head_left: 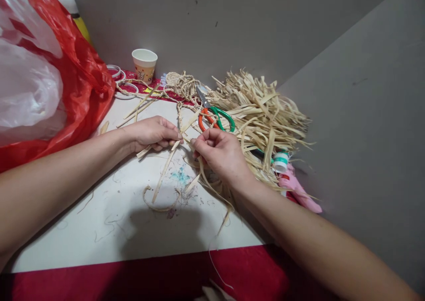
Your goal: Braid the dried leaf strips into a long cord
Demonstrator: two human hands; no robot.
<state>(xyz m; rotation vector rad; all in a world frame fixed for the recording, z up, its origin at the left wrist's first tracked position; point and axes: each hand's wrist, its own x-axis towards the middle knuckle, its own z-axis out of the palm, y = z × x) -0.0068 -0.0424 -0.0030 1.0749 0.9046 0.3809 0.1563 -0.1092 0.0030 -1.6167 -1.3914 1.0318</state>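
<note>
My left hand (157,134) is closed, its thumb and fingertips pinching flat, pale straw strips (165,173) above the white board. A twisted straw cord (179,114) runs up and away from that pinch. Just to the right, my right hand (217,152) is closed too, thumb against forefinger, on a thin straw strand; the strand trails down below the hand. A small gap separates the two hands. Beyond my right hand lie scissors (215,117) with one orange and one green handle, blades pointing away. My right hand covers part of the loose straw.
A large bundle of dry straw (262,110) lies at the back right, beside a white-green roll (280,161) and a pink cloth item (297,188). A paper cup (145,65), white rings (126,91) and a red plastic bag (83,66) stand left. Grey walls close the back.
</note>
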